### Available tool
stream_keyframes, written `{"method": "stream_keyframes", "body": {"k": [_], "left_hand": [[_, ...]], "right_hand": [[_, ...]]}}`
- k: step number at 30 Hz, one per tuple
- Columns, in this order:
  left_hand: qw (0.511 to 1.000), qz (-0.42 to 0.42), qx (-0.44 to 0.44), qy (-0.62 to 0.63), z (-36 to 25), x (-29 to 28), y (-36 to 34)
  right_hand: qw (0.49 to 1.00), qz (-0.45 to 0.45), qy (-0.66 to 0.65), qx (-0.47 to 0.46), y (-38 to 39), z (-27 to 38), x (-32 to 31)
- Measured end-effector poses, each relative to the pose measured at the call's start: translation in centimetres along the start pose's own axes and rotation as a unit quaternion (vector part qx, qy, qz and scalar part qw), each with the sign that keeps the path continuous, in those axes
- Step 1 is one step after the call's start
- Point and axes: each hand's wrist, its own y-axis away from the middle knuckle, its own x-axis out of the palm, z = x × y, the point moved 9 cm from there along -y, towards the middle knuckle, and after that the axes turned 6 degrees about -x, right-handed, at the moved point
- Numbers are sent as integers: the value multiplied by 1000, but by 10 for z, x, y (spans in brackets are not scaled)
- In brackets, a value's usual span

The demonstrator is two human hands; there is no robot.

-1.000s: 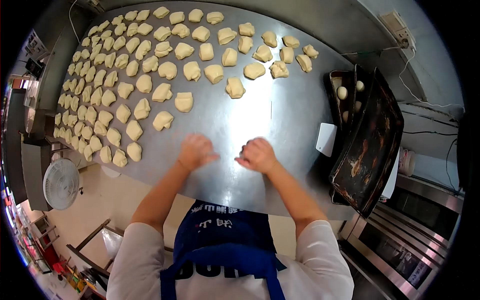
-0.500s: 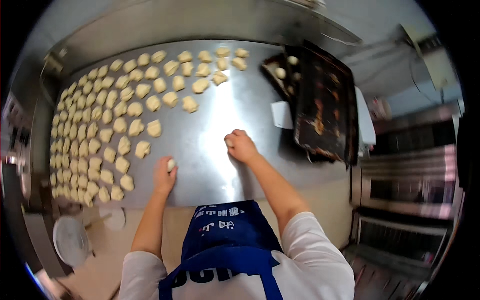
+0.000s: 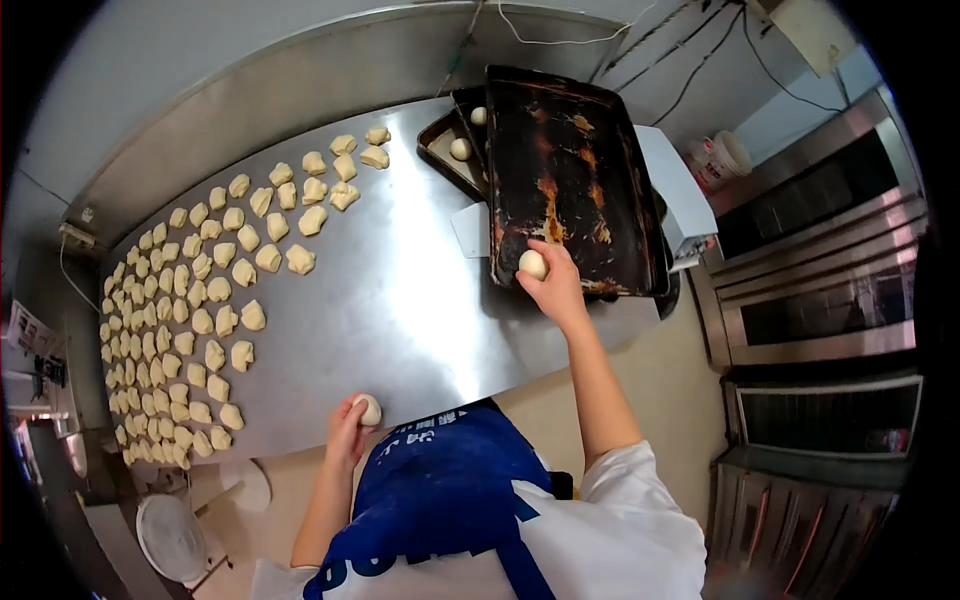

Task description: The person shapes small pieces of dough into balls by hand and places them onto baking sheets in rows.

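Two dough balls point(image 3: 533, 264): gripped, one per hand
Your right hand point(image 3: 555, 285): has brought its ball over the black baking tray point(image 3: 565, 165)
Your left hand point(image 3: 346, 432): left of that tray

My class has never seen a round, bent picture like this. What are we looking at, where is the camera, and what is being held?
There is no machine, just a person's two bare hands. A wide fisheye camera worn on the head looks down, so straight edges bend near the rim. On the metal table, pale, lumpy dough pieces crowd the left side. At the right, a dark, stained tray overlaps lower trays with pale balls in them. The left hand holds a smooth ball by the table's near edge; the right hand holds another at the stained tray's near end.
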Motion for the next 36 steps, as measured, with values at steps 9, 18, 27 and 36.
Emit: {"method": "stream_keyframes", "body": {"k": [9, 18, 27, 36], "left_hand": [[995, 44, 48, -72, -87, 193, -25], [677, 46, 451, -580, -188, 467, -103], [554, 14, 503, -663, -163, 502, -152], [654, -165, 470, -569, -195, 218, -130]], "right_hand": [[951, 226, 205, -38, -52, -30, 48], [986, 90, 102, -101, -32, -28, -67], [991, 52, 117, -36, 24, -68, -112], [982, 83, 0, -172, -75, 93, 34]]}}
